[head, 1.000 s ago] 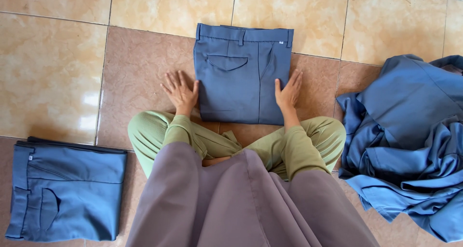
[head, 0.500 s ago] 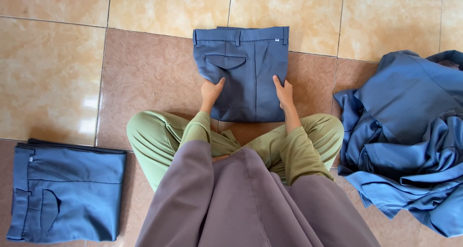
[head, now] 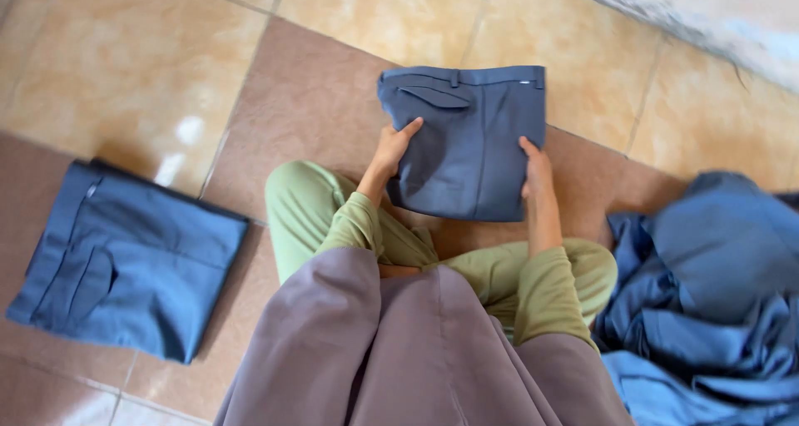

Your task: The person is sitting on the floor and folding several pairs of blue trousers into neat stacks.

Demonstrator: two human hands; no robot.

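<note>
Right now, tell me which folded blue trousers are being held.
The folded blue trousers in front of the knees, gripped by both hands; the other folded blue pair lies untouched on the floor, left.

Two folded blue trousers are in view: one (head: 470, 143) in front of the person, one (head: 125, 264) lying on the floor to the left. Two hands show, the left hand (head: 391, 147) and the right hand (head: 537, 166). One heap of blue garments (head: 707, 301) sits at right; how many pieces it holds cannot be counted.
</note>
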